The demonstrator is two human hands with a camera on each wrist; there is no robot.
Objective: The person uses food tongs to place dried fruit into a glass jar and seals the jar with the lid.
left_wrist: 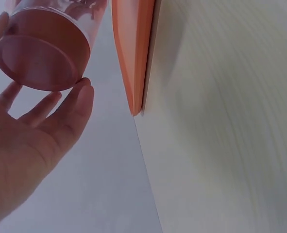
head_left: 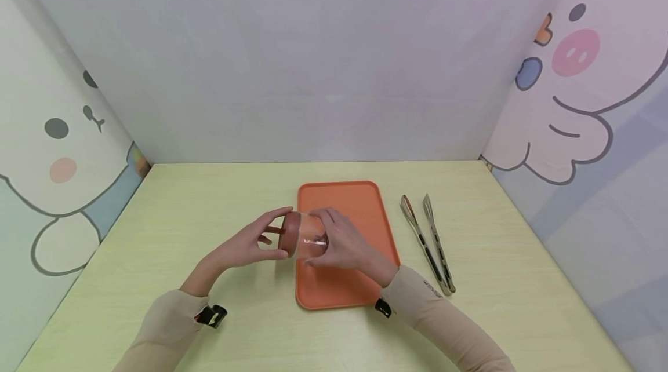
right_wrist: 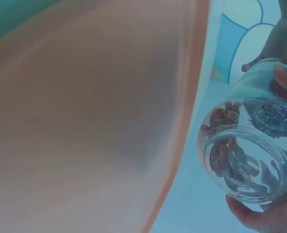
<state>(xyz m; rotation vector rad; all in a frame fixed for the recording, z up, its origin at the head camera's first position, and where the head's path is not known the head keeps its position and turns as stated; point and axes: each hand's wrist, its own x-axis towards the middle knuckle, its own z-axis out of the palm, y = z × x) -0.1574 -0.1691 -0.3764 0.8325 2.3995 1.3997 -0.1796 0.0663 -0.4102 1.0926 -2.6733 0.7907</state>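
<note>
A clear jar (head_left: 311, 244) with a reddish-brown lid (head_left: 290, 235) lies on its side in the air, overlapping the orange tray (head_left: 341, 291) in the head view. My left hand (head_left: 245, 244) holds the lid end, thumb below and fingers spread round its rim. With curled fingers and thumb, my right hand (head_left: 347, 247) grips the jar's other end. In the right wrist view, dark brown lumps (right_wrist: 269, 117) show inside the jar, whose round clear end (right_wrist: 247, 162) faces that camera. The left wrist view shows the flat face of the lid (left_wrist: 41, 58) close to my fingertips.
Metal tongs (head_left: 424, 239) with black grips lie on the pale wooden table (head_left: 501, 279), right of the tray. A plain wall (head_left: 323, 70) stands behind the table, and cartoon-printed panels (head_left: 579, 128) flank it. Each wrist carries a small black device (head_left: 211, 315).
</note>
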